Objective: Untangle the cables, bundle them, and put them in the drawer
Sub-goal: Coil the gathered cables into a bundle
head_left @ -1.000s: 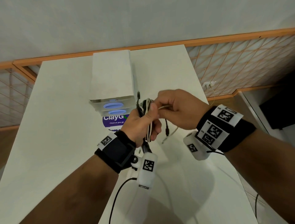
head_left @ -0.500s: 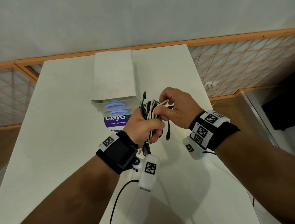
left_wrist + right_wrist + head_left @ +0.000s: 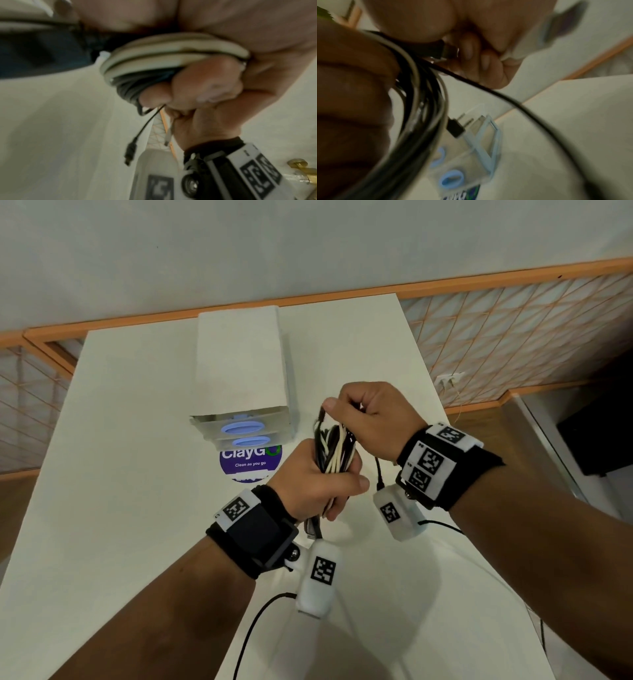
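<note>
A bundle of black and white cables is held upright above the white table. My left hand grips the bundle around its middle, fingers curled tight. My right hand pinches the bundle's top loops between thumb and fingers. In the left wrist view the coiled white and grey loops stick out of the fist, and a black plug hangs loose below. The right wrist view shows black loops and a plug by my fingers. The small drawer unit stands just left of the bundle, both drawers shut.
A round purple "ClayGo" sticker lies on the table in front of the drawer unit. The table's right edge runs close to my right hand; beyond it are an orange lattice railing and floor.
My right hand has moved up and over the top of the bundle, drawing the loose white cable in against the coil. The left hand kept its grip, shifting slightly right.
</note>
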### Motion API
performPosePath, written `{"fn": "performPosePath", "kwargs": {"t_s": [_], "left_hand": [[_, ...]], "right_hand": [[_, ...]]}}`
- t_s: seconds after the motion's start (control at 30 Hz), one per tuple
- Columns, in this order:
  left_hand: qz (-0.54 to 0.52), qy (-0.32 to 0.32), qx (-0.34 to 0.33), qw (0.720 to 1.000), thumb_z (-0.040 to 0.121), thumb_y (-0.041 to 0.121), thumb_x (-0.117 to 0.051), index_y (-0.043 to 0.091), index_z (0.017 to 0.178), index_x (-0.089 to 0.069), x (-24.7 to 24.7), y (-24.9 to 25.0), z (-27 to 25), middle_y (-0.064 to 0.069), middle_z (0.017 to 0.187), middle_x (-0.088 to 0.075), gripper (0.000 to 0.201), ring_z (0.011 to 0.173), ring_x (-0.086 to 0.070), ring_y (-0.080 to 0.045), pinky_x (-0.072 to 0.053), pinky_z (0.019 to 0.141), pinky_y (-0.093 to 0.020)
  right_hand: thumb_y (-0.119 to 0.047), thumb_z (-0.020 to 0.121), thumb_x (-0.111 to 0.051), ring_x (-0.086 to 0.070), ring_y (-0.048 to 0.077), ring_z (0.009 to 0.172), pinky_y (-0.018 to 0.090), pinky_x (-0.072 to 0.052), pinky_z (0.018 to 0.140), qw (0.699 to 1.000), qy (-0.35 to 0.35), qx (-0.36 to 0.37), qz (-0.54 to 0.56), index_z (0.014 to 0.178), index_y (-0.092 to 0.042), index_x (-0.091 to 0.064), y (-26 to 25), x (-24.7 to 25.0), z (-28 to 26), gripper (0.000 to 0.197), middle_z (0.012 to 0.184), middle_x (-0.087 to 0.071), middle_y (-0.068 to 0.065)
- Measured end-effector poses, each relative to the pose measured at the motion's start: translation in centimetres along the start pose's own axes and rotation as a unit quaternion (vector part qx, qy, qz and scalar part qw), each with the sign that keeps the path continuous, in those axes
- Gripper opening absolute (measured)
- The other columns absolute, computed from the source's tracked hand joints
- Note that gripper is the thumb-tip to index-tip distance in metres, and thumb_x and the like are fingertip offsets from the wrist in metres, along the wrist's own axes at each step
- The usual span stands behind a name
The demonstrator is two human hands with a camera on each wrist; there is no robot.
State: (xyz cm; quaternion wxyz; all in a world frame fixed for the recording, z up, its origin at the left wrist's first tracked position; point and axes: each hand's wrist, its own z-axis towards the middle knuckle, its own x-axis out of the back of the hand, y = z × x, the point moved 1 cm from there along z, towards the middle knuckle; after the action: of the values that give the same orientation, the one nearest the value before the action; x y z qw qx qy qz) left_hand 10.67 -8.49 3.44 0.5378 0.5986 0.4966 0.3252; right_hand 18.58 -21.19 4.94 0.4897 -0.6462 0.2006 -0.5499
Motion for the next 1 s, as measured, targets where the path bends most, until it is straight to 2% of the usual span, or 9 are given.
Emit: {"fn": "performPosePath", "kwargs": {"t_s": [0.13,0.27,0.37,0.47,0.63,0.7,0.8,0.9,1.0], "left_hand": [[-0.040,-0.028,-0.032,0.998,0.075,-0.004,-0.066,-0.003,0.073,-0.054,0.2,0.4,0.0,0.002,0.047,-0.053,0.012,0.030,-0.042,-0.020,-0.038,0.041,-0.034],[-0.103,-0.039,-0.055,0.992,0.074,0.007,-0.071,-0.003,0.106,-0.067,0.2,0.4,0.0,-0.003,0.043,-0.053,0.034,0.029,-0.042,-0.022,-0.041,0.045,-0.024],[-0.148,-0.036,-0.061,0.986,0.072,0.006,-0.069,0.004,0.133,-0.057,-0.2,0.2,0.3,-0.005,0.043,-0.050,0.063,0.030,-0.043,-0.021,-0.042,0.046,-0.022],[-0.187,-0.027,-0.062,0.980,0.070,0.006,-0.066,0.005,0.140,-0.049,-0.3,0.2,0.8,-0.003,0.042,-0.048,0.072,0.030,-0.042,-0.017,-0.040,0.045,-0.022],[-0.219,-0.029,-0.046,0.974,0.068,0.005,-0.063,0.003,0.128,-0.060,0.4,0.4,1.1,-0.002,0.042,-0.043,0.060,0.029,-0.042,-0.015,-0.027,0.045,-0.029],[-0.223,-0.020,-0.027,0.974,0.066,0.007,-0.064,-0.011,0.118,-0.060,0.5,0.3,1.0,-0.002,0.040,-0.041,0.055,0.028,-0.039,-0.015,-0.028,0.045,-0.028],[-0.251,-0.012,-0.016,0.968,0.065,0.007,-0.062,0.007,0.114,-0.071,0.8,0.2,1.0,0.000,0.042,-0.040,0.049,0.029,-0.039,-0.014,-0.033,0.046,-0.025],[-0.253,-0.013,-0.012,0.967,0.065,0.007,-0.061,0.008,0.107,-0.074,1.1,0.3,1.0,0.001,0.042,-0.040,0.044,0.028,-0.040,-0.013,-0.036,0.045,-0.022],[-0.224,-0.050,-0.025,0.973,0.066,0.006,-0.060,0.014,0.076,-0.077,0.7,0.5,0.7,0.004,0.039,-0.044,0.021,0.027,-0.040,-0.011,-0.030,0.043,-0.020]], "right_hand": [[-0.049,0.102,-0.035,-0.036,0.008,0.051,0.027,-0.034,0.058,0.991,-0.051,-0.099,0.080,0.077,0.003,-0.050,0.5,-0.5,-0.4,0.060,0.060,-0.040,-0.001],[-0.064,0.095,0.001,-0.053,0.015,0.061,0.029,-0.041,0.060,0.983,-0.074,-0.158,0.055,0.081,-0.020,-0.066,1.0,-0.4,-0.6,0.081,0.065,-0.060,0.000],[-0.067,0.094,0.001,-0.066,0.015,0.074,0.026,-0.052,0.074,0.974,-0.048,-0.188,0.122,0.079,-0.017,-0.068,1.4,-1.0,-0.8,0.086,0.070,-0.070,-0.004],[-0.049,0.104,-0.019,-0.064,0.014,0.059,0.012,-0.044,0.047,0.962,-0.042,-0.227,0.147,0.072,-0.017,-0.058,1.0,-2.3,-1.5,0.060,0.051,-0.063,-0.005],[-0.072,0.094,-0.020,-0.067,0.028,0.065,0.032,-0.051,0.061,0.852,-0.093,-0.305,0.416,0.095,-0.009,-0.066,0.3,-3.9,-2.3,0.078,0.059,-0.065,0.012],[-0.089,0.078,-0.016,-0.063,0.036,0.081,0.036,-0.053,0.070,0.811,-0.131,-0.303,0.483,0.115,-0.007,-0.067,0.1,-3.7,-2.3,0.103,0.078,-0.068,0.023],[-0.102,0.051,-0.014,-0.059,0.041,0.101,0.045,-0.048,0.088,0.745,-0.171,-0.301,0.571,0.137,-0.003,-0.051,0.3,-3.0,-2.3,0.137,0.121,-0.059,0.033],[-0.102,0.035,-0.039,-0.064,0.037,0.084,0.050,-0.049,0.086,0.783,-0.207,-0.231,0.539,0.134,-0.005,-0.055,-0.3,-2.4,-2.3,0.139,0.113,-0.056,0.032],[-0.085,0.035,-0.070,-0.058,0.048,0.105,0.052,-0.047,0.093,0.843,-0.166,-0.201,0.470,0.125,-0.013,-0.061,-1.4,-2.2,-2.1,0.116,0.113,-0.065,0.029]]}}
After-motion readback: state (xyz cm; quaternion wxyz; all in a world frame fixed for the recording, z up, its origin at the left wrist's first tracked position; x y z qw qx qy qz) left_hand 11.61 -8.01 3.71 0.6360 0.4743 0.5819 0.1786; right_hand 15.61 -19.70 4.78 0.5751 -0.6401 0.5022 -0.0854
